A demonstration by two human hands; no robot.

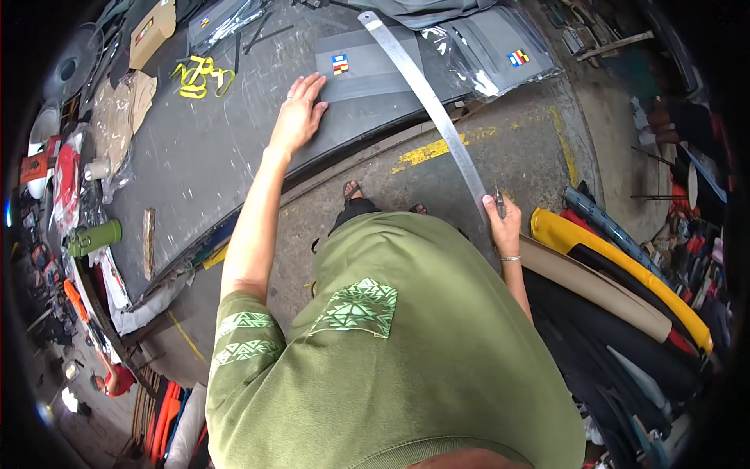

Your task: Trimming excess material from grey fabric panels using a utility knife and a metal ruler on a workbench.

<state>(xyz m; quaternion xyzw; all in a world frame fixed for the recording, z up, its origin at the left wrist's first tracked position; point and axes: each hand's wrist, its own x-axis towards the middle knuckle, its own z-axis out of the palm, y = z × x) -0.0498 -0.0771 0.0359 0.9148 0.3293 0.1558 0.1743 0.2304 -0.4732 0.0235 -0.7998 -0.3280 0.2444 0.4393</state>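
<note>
My left hand (298, 115) lies on the dark worktable (226, 148), fingers apart, its fingertips at the left edge of a flat grey fabric panel (371, 66). A small coloured label (339, 64) sits on that panel. Closed around the near end of a long metal ruler (428, 98) is my right hand (506, 223), out past the table's front edge. The ruler slants up and left, its far end over the panel. A small dark pointed tool (500, 202) also sticks up from my right hand; its exact kind is unclear.
Clear plastic wraps another grey piece (512, 59) at the table's right end. Yellow strap (201, 76) lies loosely at the far left, with a wooden stick (148, 244) and green bottle (95, 237) nearer. Yellow (625, 273) and beige fabric rolls (590, 285) lie at right.
</note>
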